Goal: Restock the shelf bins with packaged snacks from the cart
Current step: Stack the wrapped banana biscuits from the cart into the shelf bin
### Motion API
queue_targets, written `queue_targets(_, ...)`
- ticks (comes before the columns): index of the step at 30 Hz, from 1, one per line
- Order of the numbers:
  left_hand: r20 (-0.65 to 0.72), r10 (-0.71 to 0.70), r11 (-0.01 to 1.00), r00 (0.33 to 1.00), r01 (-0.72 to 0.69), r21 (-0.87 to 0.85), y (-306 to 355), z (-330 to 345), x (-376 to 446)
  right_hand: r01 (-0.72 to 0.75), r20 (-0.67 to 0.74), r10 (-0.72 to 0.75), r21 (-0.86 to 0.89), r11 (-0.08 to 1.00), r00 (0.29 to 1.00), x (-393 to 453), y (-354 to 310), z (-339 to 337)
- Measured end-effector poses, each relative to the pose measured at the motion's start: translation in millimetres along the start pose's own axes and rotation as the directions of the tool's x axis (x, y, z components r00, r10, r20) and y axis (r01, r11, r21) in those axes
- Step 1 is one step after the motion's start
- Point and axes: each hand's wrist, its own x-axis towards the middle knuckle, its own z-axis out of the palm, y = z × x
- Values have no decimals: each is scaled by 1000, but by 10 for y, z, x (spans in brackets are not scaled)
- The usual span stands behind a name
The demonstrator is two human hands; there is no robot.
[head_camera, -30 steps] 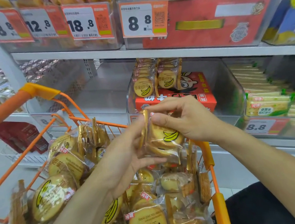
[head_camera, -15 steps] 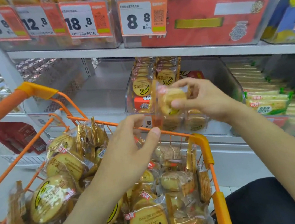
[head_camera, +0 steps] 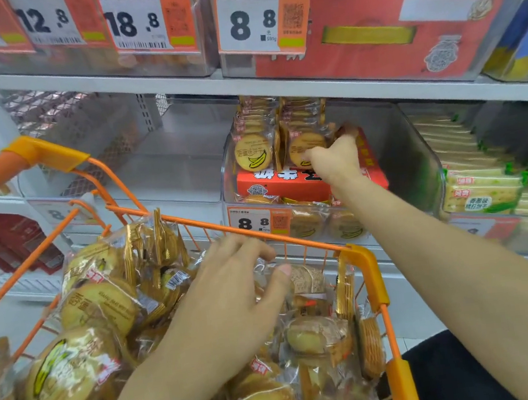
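Head view only. The right hand (head_camera: 333, 159) was stretched out to 12 o'clock, inside the clear shelf bin (head_camera: 416, 162) on the middle shelf. Its fingers were curled on a biscuit pack (head_camera: 307, 145) at the front of the right-hand row of upright packs; hard to tell whether it was truly clamped or just pressed against it, blurry there. A second row of biscuit packs (head_camera: 252, 153) with a banana print stood just beside it at 11 o'clock, touching. Both rows sat on top of a red box (head_camera: 280, 183) lying in the same bin. More packs lay under the box at the bin front, behind the price tag (head_camera: 258, 221) reading 8.8.

The left hand (head_camera: 231, 299) hovered palm-down over the orange cart (head_camera: 367, 267) at 6 o'clock, fingers spread and loosely bent, gripping nothing, fingertips near the cart's far rim. The cart was heaped with loose biscuit packs (head_camera: 100, 304), same banana print, piled every which way from 7 to 5 o'clock.

At 3 o'clock a neighbouring bin held green-labelled cracker packs (head_camera: 483, 198) in a row. At 10 o'clock the bin (head_camera: 166, 165) next to the target one looked bare inside. Upper shelf at 12 to 1 o'clock carried a big red carton (head_camera: 386, 41) with an 8.8 tag, plus tags 12.8 and 18.8 further left.
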Motion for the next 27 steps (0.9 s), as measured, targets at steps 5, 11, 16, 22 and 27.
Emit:
queue_targets(5, -20, 21, 1000, 1000, -21, -5, -1, -5, -15, 0, 110, 1, -13, 1000, 994, -129, -75, 121)
queue_targets(11, -59, 50, 998, 997, -51, -25, 29, -24, -21, -14, 126, 27, -101, 995, 992, -230, -165, 0)
queue_targets(16, -127, 81, 997, 989, -82, -7, 49, -82, -41, 130, -60, -140, -148, 980, 988, -343, -247, -205)
queue_targets(22, -93, 116, 987, 989, -105, 122, 18, -184, -81, 394, 518, -181, -336, 855, 836, -757, -396, -657)
queue_targets(27, 270, 55, 914, 961, -157, 373, 31, -137, -162, 704, 837, 283, -546, 453, 468, -1174, -372, -883)
